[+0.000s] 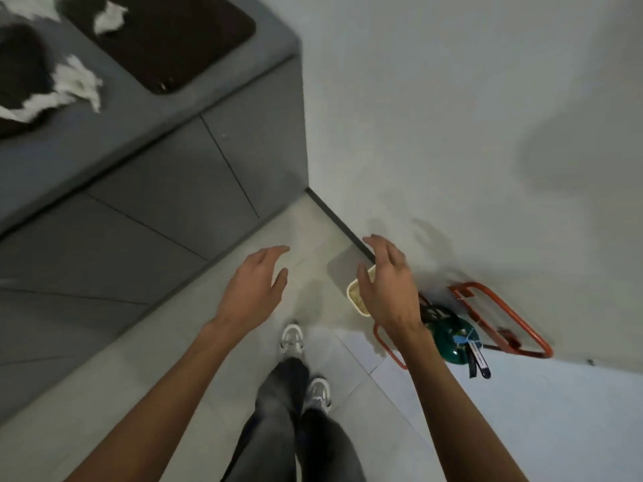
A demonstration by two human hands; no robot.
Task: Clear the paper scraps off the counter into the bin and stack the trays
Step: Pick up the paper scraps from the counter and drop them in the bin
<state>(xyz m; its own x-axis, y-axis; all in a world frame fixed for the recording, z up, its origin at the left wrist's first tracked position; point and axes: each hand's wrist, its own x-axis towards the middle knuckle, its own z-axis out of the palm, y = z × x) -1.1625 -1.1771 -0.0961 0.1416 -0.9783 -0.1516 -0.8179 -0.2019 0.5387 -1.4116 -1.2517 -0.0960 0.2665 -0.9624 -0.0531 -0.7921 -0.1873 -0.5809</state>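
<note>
Two dark brown trays lie on the grey counter point(195, 99) at the upper left: one tray point(181, 40) near the counter's end, another tray point(21, 78) cut off by the left edge. White paper scraps lie on them: one scrap point(109, 17) on the nearer tray, a bigger scrap point(74, 81) across the left tray's edge. A small cream bin point(358, 295) stands on the floor by the wall, partly hidden behind my right hand point(386, 283). My left hand point(254, 287) hovers over the floor. Both hands are empty with fingers spread.
A white wall fills the right side. An orange metal frame point(501, 318) with a green round object point(452, 339) lies on the floor against the wall, just right of the bin. Grey cabinet fronts point(139, 203) run below the counter. My legs and white shoes point(292, 339) stand on pale tiles.
</note>
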